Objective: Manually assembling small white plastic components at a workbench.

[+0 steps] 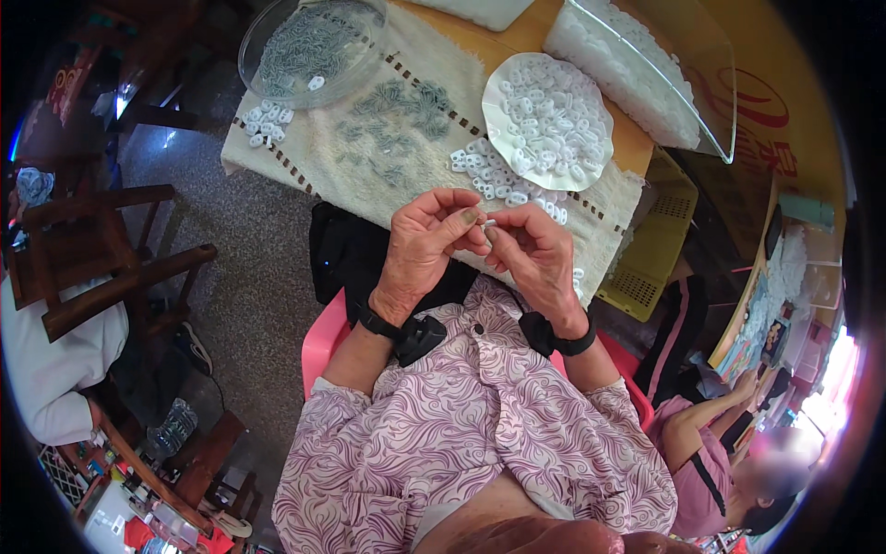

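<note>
At the near edge of the cloth, my left hand (426,238) and my right hand (537,251) meet with thumbs and fingertips pinched together. Between them is a small white plastic piece (490,222), mostly covered by the fingers. Just beyond the fingertips lies a loose pile of white oval pieces with two holes (480,166). A white fluted plate (496,106) heaped with similar pieces stands behind that pile. Thin grey pieces (392,115) that look like small springs are scattered on the cloth, farther off to the left.
A clear round tub (367,85) of grey pieces stands far left, beside a small cluster of white pieces (266,124). Far right is a clear bin (688,83) of white parts. A yellow crate (651,254) sits right of the table. People sit at left and right.
</note>
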Tool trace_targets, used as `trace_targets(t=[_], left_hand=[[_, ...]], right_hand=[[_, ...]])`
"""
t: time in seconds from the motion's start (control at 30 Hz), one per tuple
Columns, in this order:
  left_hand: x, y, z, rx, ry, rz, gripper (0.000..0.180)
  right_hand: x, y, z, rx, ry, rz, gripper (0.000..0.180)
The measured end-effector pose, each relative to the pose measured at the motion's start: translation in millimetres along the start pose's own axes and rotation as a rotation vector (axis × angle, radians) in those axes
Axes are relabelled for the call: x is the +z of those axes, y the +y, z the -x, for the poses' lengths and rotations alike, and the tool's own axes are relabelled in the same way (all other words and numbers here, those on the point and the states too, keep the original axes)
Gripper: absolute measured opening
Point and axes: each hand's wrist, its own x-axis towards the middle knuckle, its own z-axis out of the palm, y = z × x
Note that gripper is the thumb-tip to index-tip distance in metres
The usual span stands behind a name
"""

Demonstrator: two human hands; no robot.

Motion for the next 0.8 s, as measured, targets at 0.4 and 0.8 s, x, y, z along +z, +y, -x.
trace_targets(t=[0.4, 0.8], left_hand=[[4, -2, 0, 0.018, -0.003, 0.011, 0.021], [6, -5, 0, 0.041, 0.031, -0.031, 0.019]], right_hand=[[-5, -15, -5, 0.183, -0.002, -0.308, 0.020], [-4, -17, -5, 0.218, 0.020, -0.341, 0.020]])
